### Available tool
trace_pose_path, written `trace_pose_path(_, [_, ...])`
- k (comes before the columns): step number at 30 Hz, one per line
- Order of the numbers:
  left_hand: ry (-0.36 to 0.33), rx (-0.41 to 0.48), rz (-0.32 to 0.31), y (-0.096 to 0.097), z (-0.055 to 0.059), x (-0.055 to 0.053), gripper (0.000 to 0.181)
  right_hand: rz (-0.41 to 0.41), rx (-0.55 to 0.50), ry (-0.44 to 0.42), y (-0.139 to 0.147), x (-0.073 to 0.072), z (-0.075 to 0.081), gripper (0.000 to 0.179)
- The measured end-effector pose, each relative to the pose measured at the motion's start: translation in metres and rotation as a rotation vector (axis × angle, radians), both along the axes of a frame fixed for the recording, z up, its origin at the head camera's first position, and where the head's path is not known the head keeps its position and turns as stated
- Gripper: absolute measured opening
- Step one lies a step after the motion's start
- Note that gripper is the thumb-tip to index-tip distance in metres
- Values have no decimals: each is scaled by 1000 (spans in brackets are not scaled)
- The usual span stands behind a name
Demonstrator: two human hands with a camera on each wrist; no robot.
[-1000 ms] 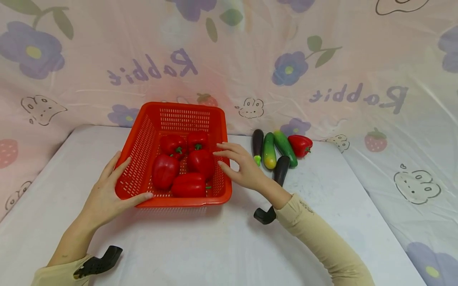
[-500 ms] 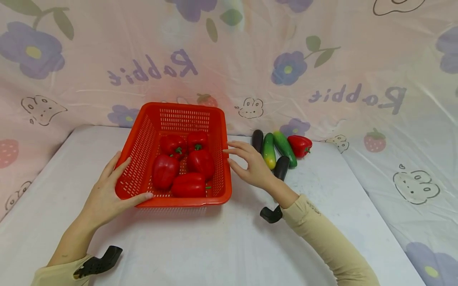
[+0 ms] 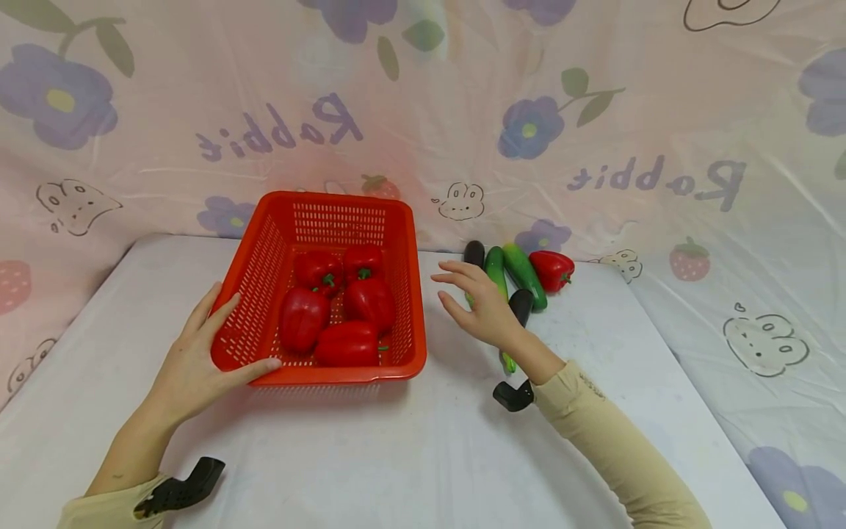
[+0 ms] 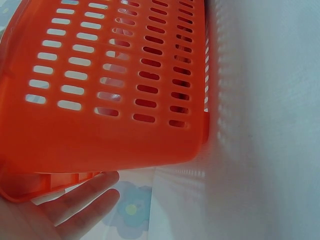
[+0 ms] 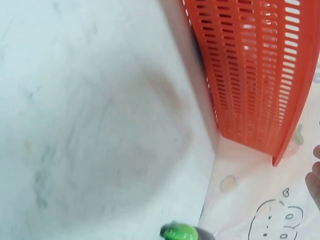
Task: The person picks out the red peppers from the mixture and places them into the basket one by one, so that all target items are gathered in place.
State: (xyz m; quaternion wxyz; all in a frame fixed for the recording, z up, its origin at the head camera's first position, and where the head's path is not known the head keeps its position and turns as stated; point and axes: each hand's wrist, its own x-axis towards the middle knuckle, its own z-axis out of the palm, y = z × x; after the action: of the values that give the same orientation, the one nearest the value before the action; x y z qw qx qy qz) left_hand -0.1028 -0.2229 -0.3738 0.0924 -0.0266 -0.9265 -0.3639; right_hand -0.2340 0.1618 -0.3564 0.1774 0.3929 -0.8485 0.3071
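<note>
A red plastic basket (image 3: pixel 413 308) holds several red bell peppers (image 3: pixel 347 343). At its near left corner my left hand (image 3: pixel 192 371) grips the rim, the thumb lying over the front edge and the fingers along the left side. In the left wrist view, fingers (image 4: pixel 82 207) show beside the basket rim (image 4: pixel 25 187). My right hand (image 3: pixel 481 308) hovers to the right of the basket, apart from it, its fingers spread and nothing in them. It partly covers a cucumber (image 3: pixel 496 266) and an eggplant (image 3: pixel 474 253) behind it.
Right of the basket lie another cucumber (image 3: pixel 525 275), a second eggplant (image 3: pixel 521 305) partly behind my right wrist, and a loose red bell pepper (image 3: pixel 552 270). A printed cloth (image 3: pixel 410 110) hangs behind the white table (image 3: pixel 370 455).
My right hand has moved right, from over the basket's right rim to beside the cucumbers and eggplants. The left hand and the basket have stayed in place.
</note>
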Motion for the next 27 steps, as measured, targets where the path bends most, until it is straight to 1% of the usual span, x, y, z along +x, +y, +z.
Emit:
trace_pose_path(7, [-5,-3,3,0,0,0,107,-43,11,-40,11,-1,-1,27])
trace_pose_path(15, [4,-6,5,1,0,1,106,-54,17,-16,19,-5,-3,26])
trace_pose_path(18, [1,-2,3,1,0,1,107,-75,32,-15,23,-8,-6,27])
trace_pose_path(22, [-4,3,1,1,0,1,107,-100,48,-23,28,-10,-9,28])
trace_pose_path(27, [0,-5,2,1,1,0,107,-112,52,-43,34,-14,-11,28])
